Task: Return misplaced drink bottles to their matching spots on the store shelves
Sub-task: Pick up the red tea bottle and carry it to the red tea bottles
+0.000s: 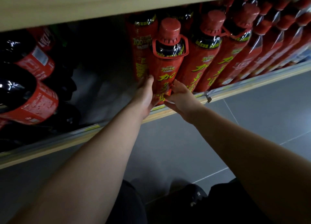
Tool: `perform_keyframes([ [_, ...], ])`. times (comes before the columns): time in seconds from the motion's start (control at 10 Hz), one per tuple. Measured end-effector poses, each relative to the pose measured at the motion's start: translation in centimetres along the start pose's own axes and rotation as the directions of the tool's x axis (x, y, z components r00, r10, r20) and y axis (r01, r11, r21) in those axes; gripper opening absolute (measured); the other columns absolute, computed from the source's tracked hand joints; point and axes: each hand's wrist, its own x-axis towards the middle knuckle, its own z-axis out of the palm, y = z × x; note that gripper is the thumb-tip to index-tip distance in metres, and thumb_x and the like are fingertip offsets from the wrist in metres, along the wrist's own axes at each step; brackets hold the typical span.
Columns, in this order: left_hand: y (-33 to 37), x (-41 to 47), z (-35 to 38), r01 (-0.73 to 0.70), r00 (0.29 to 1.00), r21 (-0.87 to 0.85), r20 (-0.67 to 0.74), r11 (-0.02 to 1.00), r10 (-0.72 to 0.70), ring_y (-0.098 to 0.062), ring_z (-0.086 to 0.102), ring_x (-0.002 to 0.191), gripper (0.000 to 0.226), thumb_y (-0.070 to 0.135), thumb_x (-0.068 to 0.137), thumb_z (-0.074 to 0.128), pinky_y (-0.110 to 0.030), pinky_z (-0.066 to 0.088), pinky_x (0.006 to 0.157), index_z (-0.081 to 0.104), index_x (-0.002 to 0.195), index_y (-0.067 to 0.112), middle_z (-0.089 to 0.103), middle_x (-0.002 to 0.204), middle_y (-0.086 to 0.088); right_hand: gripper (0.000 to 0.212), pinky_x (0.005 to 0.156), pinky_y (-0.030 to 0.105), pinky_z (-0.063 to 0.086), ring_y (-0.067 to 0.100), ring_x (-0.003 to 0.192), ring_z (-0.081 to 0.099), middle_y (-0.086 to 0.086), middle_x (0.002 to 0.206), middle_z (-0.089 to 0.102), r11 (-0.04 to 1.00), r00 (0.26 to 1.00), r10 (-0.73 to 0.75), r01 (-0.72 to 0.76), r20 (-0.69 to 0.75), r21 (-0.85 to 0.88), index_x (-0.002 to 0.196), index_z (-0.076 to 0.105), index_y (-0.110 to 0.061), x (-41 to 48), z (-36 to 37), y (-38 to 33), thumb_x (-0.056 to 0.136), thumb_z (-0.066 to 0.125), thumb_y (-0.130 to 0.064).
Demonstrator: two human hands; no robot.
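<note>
A tall red tea bottle with yellow characters, a red cap and a red carry handle stands at the front edge of the shelf. My left hand grips its lower left side. My right hand holds its lower right side, fingers on the label. It stands at the left end of a row of matching red tea bottles running to the right. Another such bottle stands behind it.
Large cola bottles with red labels fill the left of the same shelf, with a dark gap between them and the tea row. An upper shelf board hangs overhead. Grey tiled floor lies below.
</note>
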Motion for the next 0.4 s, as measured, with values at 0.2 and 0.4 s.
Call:
perform_keyframes([
  [0.2,-0.3,0.5,0.5,-0.001,0.998,0.022,-0.058,1.000,0.002,-0.014,0.061,0.092,0.044,0.045,0.099,0.041,-0.035,0.054,0.079,0.035,0.140,0.033,0.057,0.129,-0.002,0.052,0.093,0.038,0.048,0.025,0.114,0.057,0.008,0.125,0.062,0.992,0.999,0.036,-0.036,-0.006,-0.117,0.128,0.052,-0.018,0.3,-1.3,0.2,0.087,0.044,0.013],
  [0.4,-0.2,-0.4,0.1,0.007,0.970,-0.157,-0.240,0.988,-0.046,-0.011,0.061,0.088,0.038,0.034,0.101,0.042,-0.026,0.052,0.074,0.044,0.136,0.021,0.057,0.113,0.002,0.010,0.072,0.029,0.052,0.015,0.083,0.064,-0.001,0.083,0.064,0.978,0.958,0.203,-0.188,-0.200,0.092,0.087,0.060,-0.022,0.9,-2.7,0.4,0.090,0.056,-0.014],
])
